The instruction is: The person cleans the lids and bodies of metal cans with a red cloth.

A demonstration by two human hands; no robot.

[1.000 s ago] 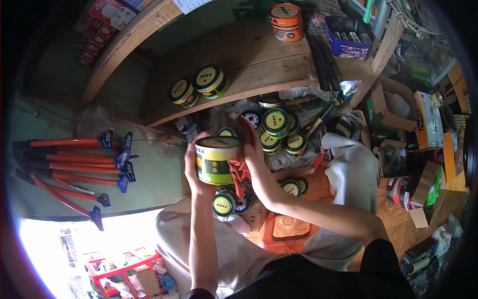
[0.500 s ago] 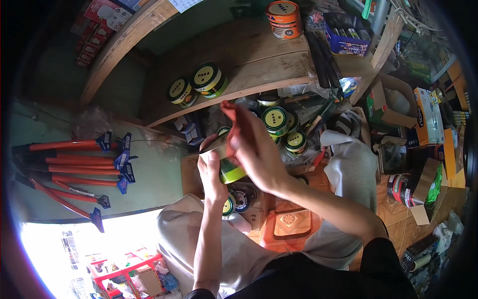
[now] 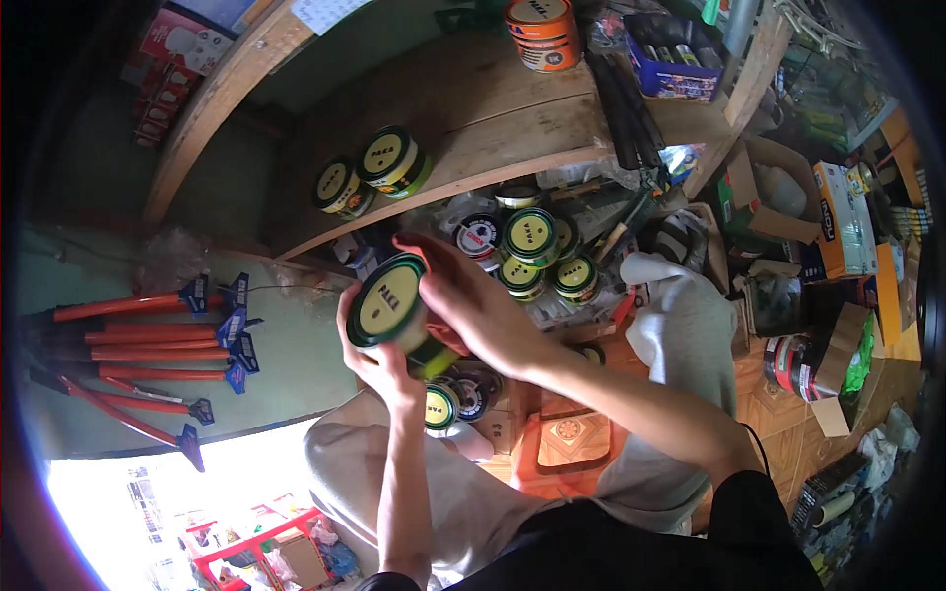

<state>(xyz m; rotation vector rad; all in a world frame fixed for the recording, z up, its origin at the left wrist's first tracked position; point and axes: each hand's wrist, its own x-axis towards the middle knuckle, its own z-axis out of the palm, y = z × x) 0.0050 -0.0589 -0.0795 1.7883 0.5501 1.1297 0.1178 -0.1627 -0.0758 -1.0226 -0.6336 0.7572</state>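
Observation:
A green and yellow paint can with a yellow lid is tilted so its lid faces me. My left hand grips it from below. My right hand presses a red cloth against the can's side; only a bit of the cloth shows under the palm. Two matching cans stand on the wooden shelf above. Several more cans are stacked on the lower level behind my hands.
An orange can and a blue box sit at the shelf's back. Red-handled tools hang on the green wall at left. Cardboard boxes and a tape roll crowd the right. An orange stool is below.
The can has been turned from upright to tilted, lid toward me. My right hand with the cloth moved from the can's top to its right side.

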